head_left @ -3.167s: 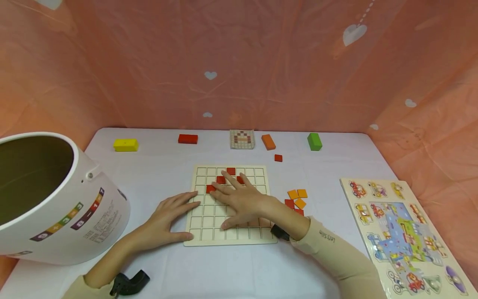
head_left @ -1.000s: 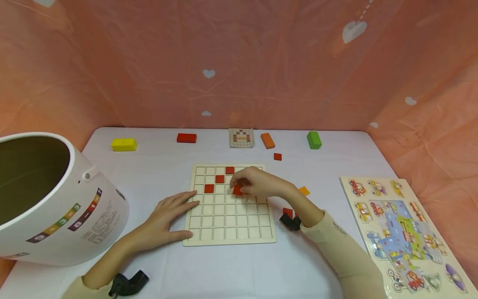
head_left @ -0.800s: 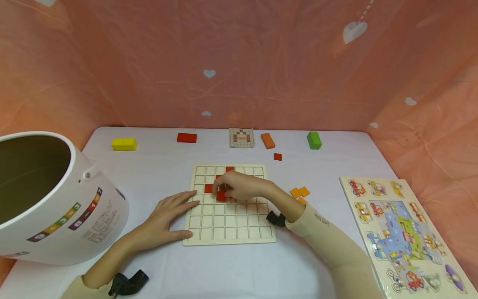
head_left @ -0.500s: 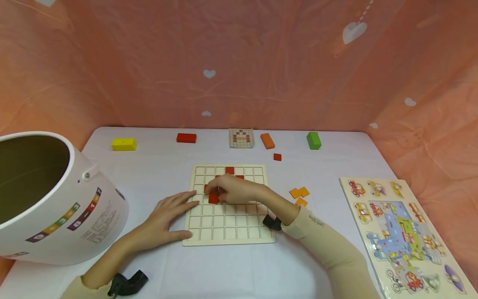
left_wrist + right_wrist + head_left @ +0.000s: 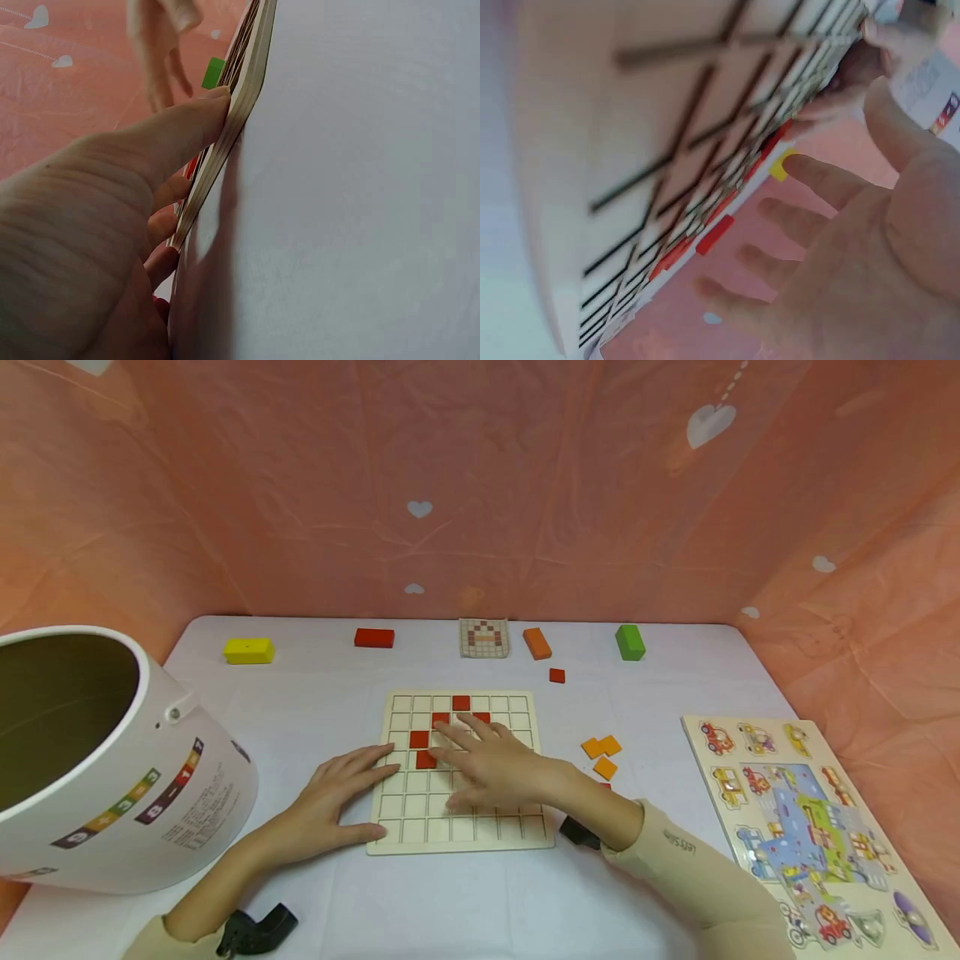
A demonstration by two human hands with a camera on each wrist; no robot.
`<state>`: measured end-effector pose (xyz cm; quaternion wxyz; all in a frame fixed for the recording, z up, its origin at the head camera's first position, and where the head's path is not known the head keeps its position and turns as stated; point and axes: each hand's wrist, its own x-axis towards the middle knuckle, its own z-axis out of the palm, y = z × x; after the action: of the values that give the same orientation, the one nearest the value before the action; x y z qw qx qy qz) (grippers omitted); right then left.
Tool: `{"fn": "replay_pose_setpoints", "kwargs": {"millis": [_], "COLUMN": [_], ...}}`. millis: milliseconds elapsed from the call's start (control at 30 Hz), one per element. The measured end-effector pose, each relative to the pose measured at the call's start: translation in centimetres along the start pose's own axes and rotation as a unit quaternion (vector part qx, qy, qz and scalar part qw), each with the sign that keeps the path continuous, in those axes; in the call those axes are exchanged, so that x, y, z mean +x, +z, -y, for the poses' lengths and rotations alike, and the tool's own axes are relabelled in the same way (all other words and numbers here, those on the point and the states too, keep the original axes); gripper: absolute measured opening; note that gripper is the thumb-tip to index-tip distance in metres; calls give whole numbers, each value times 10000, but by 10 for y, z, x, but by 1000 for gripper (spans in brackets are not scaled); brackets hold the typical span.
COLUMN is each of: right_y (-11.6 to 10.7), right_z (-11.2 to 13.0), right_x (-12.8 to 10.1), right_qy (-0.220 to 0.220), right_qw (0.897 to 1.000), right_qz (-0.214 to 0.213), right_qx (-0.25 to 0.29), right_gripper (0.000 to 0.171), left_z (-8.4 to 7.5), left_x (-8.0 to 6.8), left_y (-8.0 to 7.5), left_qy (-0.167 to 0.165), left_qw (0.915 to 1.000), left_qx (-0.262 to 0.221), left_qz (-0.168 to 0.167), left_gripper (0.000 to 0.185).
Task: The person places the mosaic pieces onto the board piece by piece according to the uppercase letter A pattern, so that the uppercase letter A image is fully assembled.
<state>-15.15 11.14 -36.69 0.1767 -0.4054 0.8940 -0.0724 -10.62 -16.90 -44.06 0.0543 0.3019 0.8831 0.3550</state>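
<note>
My left hand (image 5: 330, 797) lies at the left side of the pale wooden grid board (image 5: 465, 848), its straight fingers and thumb touching the edge. In the left wrist view the thumb (image 5: 187, 131) presses on the board's rim. Above the board's middle my right hand (image 5: 495, 764) is spread, holding nothing; the right wrist view shows its fingers (image 5: 802, 217) loosely apart. Several red square tiles sit on the grid, including a top one (image 5: 461, 702) and a left one (image 5: 419, 740). Just below that, another red tile (image 5: 426, 759) lies slightly off its square, by my right fingertips.
Orange tiles (image 5: 605, 768) lie right of the board, with red partly hidden by my forearm. A lone red tile (image 5: 557, 676), a pattern card (image 5: 483, 637) and yellow (image 5: 249, 651), red, orange and green blocks stand behind. A white bucket (image 5: 202, 802) is left, a picture puzzle (image 5: 705, 768) right.
My right hand brought a red tile leftward over the board, let go of it below the left red tile, then opened and drew back to the right. The left hand has stayed put.
</note>
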Motion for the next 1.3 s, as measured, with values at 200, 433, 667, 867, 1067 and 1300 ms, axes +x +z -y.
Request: {"fn": "replay_pose_setpoints", "kwargs": {"millis": [200,433,667,867,1067,1300], "right_y": [13,14,11,7,14,28], "right_z": [4,9,7,-24,-65,-85], "right_x": [-7,0,-2,-38,-96,-130], "right_qy": [-29,-100,-83,50,507,791], "right_qw": [9989,9970,9988,9900,9526,9500], "right_qz": [327,377,242,-510,-1079,-1365], "right_qx": [-346,-672,-422,1316,2798,2695], "right_gripper": [85,86,83,70,51,41], "left_z": [0,0,1,0,-1,-1], "left_x": [0,0,0,1,2,1], "left_y": [0,-1,-1,1,2,-1], "left_qy": [1,-35,19,-17,4,151], "left_qw": [10000,10000,10000,10000,10000,9998], "left_qx": [-6,-20,-18,6,27,53], "left_qz": [-1,15,-8,-18,-14,-106], "left_gripper": [72,72,72,73,73,72]}}
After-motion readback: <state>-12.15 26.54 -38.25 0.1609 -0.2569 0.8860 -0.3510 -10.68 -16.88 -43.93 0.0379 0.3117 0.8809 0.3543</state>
